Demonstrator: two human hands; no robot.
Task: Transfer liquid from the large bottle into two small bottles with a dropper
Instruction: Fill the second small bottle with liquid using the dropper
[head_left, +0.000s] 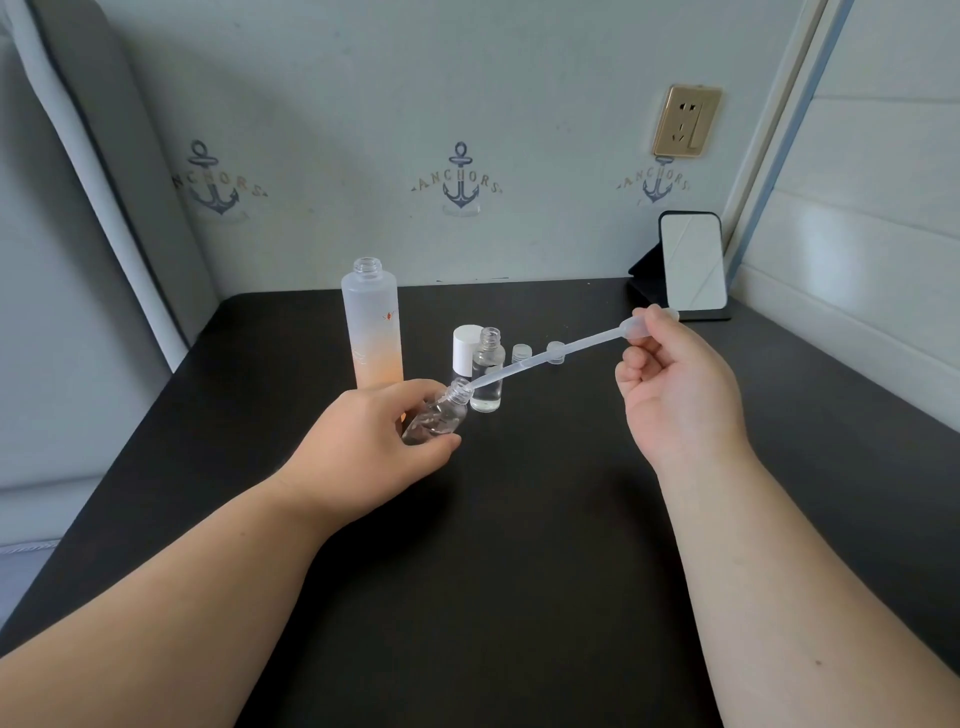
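My left hand grips the tilted small bottle, its mouth at two o'clock. My right hand pinches the dropper bulb; it looks light and soft, so I judge gentle pressure best.

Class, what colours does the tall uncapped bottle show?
Frosted white fading to orange at the base, seen in the head view.

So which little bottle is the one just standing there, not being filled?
Find the tall frosted bottle with the orange bottom, standing near the back of the dark table. Just to its right is a white cap, and right beside that stands the small bottle. It is clear, upright, open-topped and untouched, unlike the tilted bottle held in the left hand.
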